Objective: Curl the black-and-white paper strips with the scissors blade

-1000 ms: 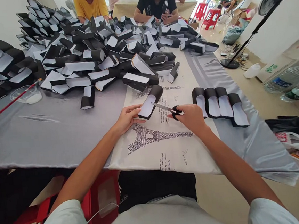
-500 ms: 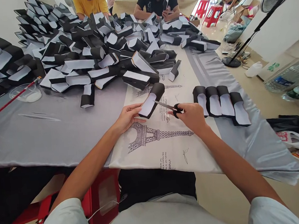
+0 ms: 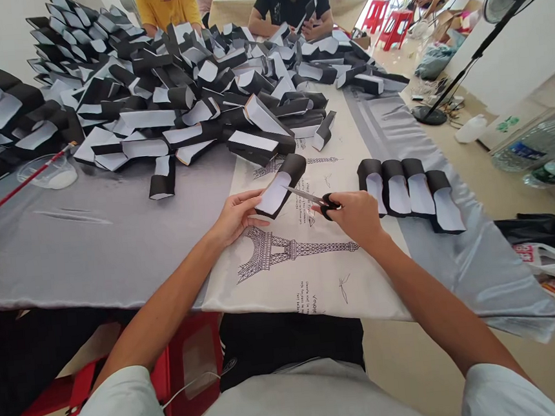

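Note:
My left hand (image 3: 240, 218) holds the lower left end of a black-and-white folded paper piece (image 3: 273, 196), thumb and fingers on its edge. The piece has a rounded black top and a white inner face. My right hand (image 3: 360, 217) grips a pair of scissors (image 3: 328, 205) by the black handles. Their metal blades point left, and the tip reaches the white face of the paper piece; whether it touches or cuts there I cannot tell. Below lies a cream cloth (image 3: 285, 298) printed with Eiffel Towers. To the right, several similar black-and-white pieces (image 3: 421, 195) stand in a row.
A large heap of similar pieces (image 3: 190, 92) covers the far side of the table. At the left, a red brush (image 3: 32, 178) rests across a clear dish (image 3: 64, 179) of white stuff. Two people sit opposite. A black fan (image 3: 473, 58) stands right of the table.
My hands, the scissors and the paper piece stay almost in place, with only a very slight shift. Across the table, the person in black has tilted the piece in their hand.

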